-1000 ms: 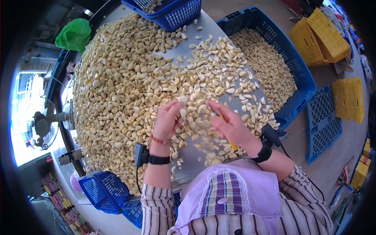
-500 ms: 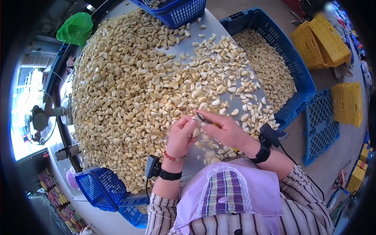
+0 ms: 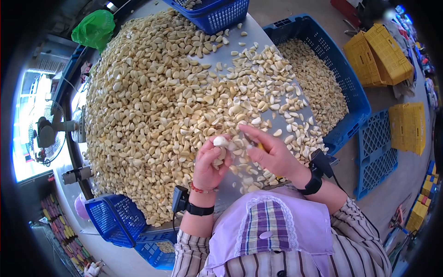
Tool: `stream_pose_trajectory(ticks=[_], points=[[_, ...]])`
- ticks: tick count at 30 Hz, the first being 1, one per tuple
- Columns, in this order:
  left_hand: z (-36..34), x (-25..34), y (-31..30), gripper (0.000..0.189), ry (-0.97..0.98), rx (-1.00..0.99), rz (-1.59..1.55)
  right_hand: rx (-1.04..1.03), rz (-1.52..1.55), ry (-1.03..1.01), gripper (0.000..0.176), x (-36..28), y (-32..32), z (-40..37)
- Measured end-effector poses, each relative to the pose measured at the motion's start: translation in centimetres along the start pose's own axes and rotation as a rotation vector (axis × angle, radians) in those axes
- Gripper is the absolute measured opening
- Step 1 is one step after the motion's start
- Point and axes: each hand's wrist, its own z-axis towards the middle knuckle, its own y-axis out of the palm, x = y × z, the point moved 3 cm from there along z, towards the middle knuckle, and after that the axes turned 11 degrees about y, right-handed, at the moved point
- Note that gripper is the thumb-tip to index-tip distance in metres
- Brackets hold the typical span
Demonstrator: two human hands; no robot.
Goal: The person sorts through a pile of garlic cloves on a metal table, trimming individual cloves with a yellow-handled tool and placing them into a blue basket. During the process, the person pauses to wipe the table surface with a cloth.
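A big heap of peeled garlic cloves (image 3: pixel 152 106) covers a metal table (image 3: pixel 230 51). My left hand (image 3: pixel 210 162) is curled around several cloves, with one pale clove (image 3: pixel 220 141) pinched at its fingertips. My right hand (image 3: pixel 270 152) is close beside it, gripping a small knife with a yellow handle (image 3: pixel 259 146), its blade end pointing toward the pinched clove. Both wrists wear black bands with small devices.
A large blue crate (image 3: pixel 344 78) with cloves in it stands to the right of the table. Blue baskets sit at the far end (image 3: pixel 217 11) and at the near left (image 3: pixel 113 219). Yellow crates (image 3: pixel 383 46), a green bag (image 3: pixel 94 27) and a fan (image 3: pixel 46 134) surround the table.
My left hand has drawn back toward me and turned palm-up, lifting a clove to its fingertips. My right hand has stayed near it with the knife.
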Motion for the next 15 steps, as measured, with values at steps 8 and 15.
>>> stream_pose_trajectory(ticks=[8,15], points=[[-1.6,1.6,0.6,0.028,0.028,0.082,0.033,-0.075,-0.246,0.101,0.06,-1.4,1.1,-0.6],[-2.6,0.1,0.8,0.018,0.114,0.168,-0.112,-0.193,-0.209,0.115,0.064,-2.5,2.4,-0.9]])
